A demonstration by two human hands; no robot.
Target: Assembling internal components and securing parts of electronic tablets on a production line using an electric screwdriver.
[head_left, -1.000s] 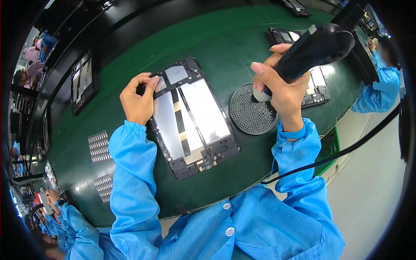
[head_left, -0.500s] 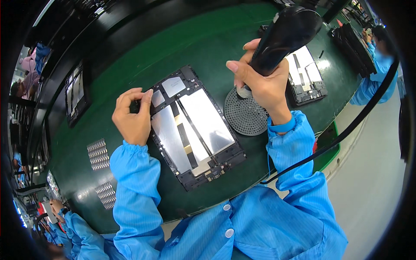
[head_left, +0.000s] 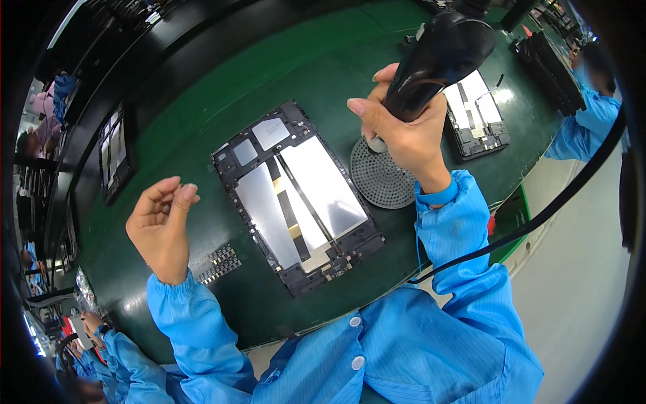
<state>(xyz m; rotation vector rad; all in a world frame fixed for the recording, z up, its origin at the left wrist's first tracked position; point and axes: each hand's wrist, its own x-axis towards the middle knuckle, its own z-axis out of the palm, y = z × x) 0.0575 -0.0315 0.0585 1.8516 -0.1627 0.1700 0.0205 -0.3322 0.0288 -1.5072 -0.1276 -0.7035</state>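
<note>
My right hand (head_left: 414, 138) is wrapped round a black electric screwdriver (head_left: 441, 57), its thick rounded end up and its light-coloured nose over a round grey plate full of small holes (head_left: 383, 176). Left of the plate lies an opened tablet (head_left: 306, 222), showing silver battery panels, black frame and flat cables. My left hand (head_left: 161, 229) hangs beyond the tablet's left side, touching nothing on it. Its thumb and fingers are drawn close in a pinch, and I cannot make out anything between them. A sheet of small metallic parts (head_left: 219, 264) lies between that hand and the tablet.
A second opened tablet (head_left: 478, 124) lies beyond my right hand, and another (head_left: 114, 158) at far left. Black panels (head_left: 548, 74) are stacked at far right near a person in blue (head_left: 592, 128). A black cable (head_left: 531, 222) crosses my right forearm. Another person's hand (head_left: 91, 323) is at lower left.
My left hand has left the tablet's upper left corner and moved left and nearer, uncovering a parts sheet and covering others. My right hand and screwdriver have barely shifted.
</note>
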